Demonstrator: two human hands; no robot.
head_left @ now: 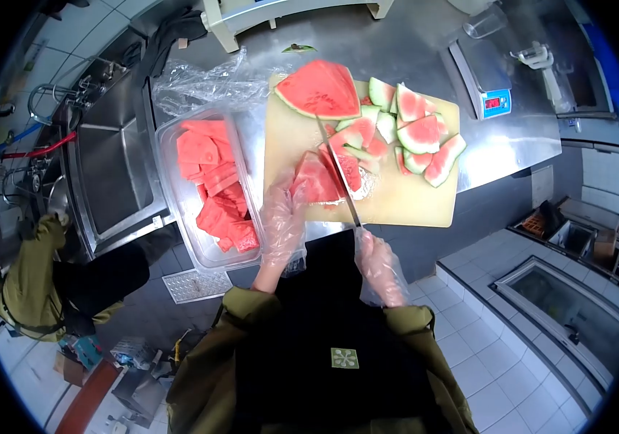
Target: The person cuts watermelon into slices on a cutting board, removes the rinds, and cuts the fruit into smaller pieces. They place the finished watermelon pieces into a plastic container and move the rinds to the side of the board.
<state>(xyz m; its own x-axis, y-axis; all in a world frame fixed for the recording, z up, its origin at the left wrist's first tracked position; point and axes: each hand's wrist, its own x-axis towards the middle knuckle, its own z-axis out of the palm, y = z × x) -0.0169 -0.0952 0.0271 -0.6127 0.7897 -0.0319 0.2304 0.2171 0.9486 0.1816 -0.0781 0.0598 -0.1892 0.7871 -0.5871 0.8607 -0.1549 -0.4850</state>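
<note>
My left hand [282,220], in a clear plastic glove, grips a red watermelon piece [315,181] at the left side of the cutting board [403,206]. In my gloved right hand [382,269] is the handle of a long knife [340,166]. Its blade slants up and left across the board, along the right side of that piece. A smaller red piece [350,172] lies just right of the blade. Beyond the knife tip rests a large watermelon wedge [320,88] with its rind on. Cut rinds [421,135] are heaped on the board's right half.
Left of the board, a clear plastic container [167,168] holds red watermelon chunks [219,184]. Crumpled plastic wrap [208,83] lies behind it. A digital scale [479,76] stands at the back right. A metal sink [117,163] and another person [34,282] are at the left.
</note>
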